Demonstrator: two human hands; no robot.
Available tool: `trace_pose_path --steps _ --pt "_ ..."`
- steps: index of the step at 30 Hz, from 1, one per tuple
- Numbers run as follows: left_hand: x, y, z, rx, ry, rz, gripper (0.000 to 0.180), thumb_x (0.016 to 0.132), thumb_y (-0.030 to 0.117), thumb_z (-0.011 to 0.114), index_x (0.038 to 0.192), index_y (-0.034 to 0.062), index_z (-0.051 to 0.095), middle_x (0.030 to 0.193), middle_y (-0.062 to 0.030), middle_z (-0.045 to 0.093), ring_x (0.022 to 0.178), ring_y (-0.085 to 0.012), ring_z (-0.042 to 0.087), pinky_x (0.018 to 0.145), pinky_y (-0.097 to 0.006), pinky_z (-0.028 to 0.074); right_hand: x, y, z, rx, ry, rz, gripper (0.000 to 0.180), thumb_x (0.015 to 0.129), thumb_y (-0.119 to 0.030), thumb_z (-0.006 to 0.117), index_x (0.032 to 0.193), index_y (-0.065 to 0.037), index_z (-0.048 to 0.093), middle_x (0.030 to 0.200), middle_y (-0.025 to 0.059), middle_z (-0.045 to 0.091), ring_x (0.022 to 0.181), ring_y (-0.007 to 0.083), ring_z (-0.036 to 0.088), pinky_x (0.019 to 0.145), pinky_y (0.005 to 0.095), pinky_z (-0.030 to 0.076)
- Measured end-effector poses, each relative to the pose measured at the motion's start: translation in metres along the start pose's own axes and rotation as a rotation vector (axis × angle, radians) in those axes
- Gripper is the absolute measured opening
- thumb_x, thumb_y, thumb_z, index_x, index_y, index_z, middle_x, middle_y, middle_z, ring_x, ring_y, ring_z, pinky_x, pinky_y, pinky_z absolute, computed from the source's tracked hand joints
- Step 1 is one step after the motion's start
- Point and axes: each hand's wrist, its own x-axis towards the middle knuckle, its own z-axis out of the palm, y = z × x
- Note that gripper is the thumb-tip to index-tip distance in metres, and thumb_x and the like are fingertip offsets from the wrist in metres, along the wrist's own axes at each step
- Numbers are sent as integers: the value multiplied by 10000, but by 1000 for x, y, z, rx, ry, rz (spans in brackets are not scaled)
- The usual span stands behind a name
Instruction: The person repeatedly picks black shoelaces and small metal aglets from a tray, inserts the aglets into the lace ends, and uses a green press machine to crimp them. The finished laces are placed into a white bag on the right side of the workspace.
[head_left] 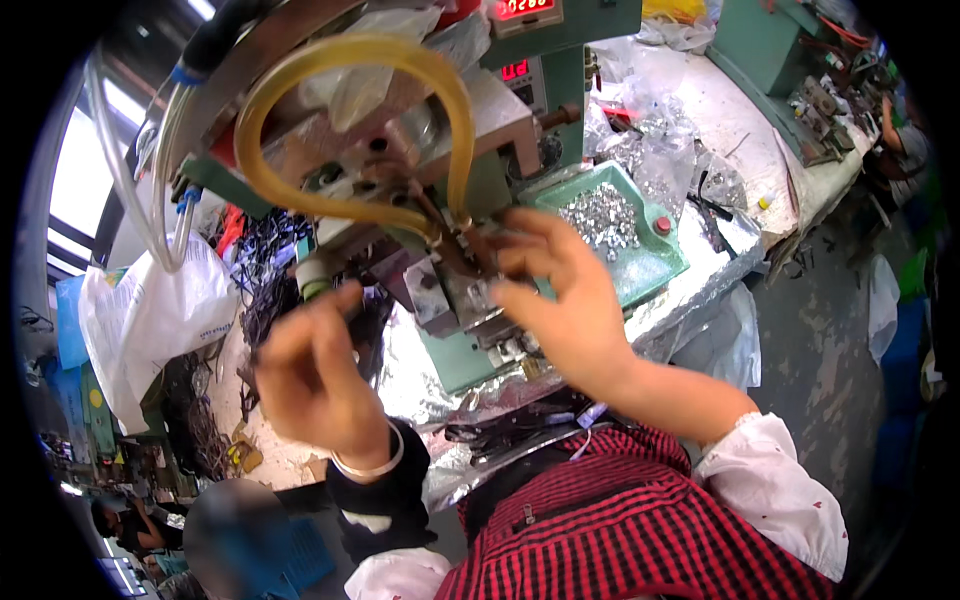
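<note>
My left hand [325, 375] is raised to the left of a green bench machine [455, 360]. Its fingers are bent but smeared by motion, so whatever they may hold does not show. My right hand [570, 305] reaches to the machine's metal fixture [478, 300], thumb and fingers curved in at its right side. Any small part between those fingertips is too small to make out. Above the fixture, a yellowish hose [460, 120] loops down to the copper-coloured electrodes [455, 250]. Right of my right hand, a green tray [650, 275] holds many small silvery metal parts [600, 220].
Black cables [270, 260] lie heaped on the left, beside a white plastic bag [150, 330]. Clear bags [660, 150] of parts sit behind the tray. Foil [690, 290] covers the bench edge. Another green machine [760, 70] and a person [905, 150] are at the far right.
</note>
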Motion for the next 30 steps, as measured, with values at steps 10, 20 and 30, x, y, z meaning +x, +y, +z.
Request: trace_pose_path --steps 10,20,30 --pt "-60 -10 31 128 -480 657 315 742 59 853 1013 61 693 1013 -164 747 537 -171 597 456 -264 414 40 42 -95 -393 204 -128 546 837 -51 702 1367 -110 583 1227 109 650 1176 213 597 1052 353 438" --pt "-63 -11 33 97 -468 585 274 711 46 855 948 38 716 967 -180 758 545 -188 623 445 -278 438 8 70 -125 -1155 150 -184 118 746 -86 728 863 -82 719 919 84 628 964 318 600 858 418 483" --pt "-53 23 -66 424 -138 224 196 791 -93 714 981 -42 707 902 -127 697 752 -221 600 692 -334 479 4 84 -125 -1014 235 -425 135 857 18 681 980 -25 718 916 100 705 887 264 666 811 364 505"
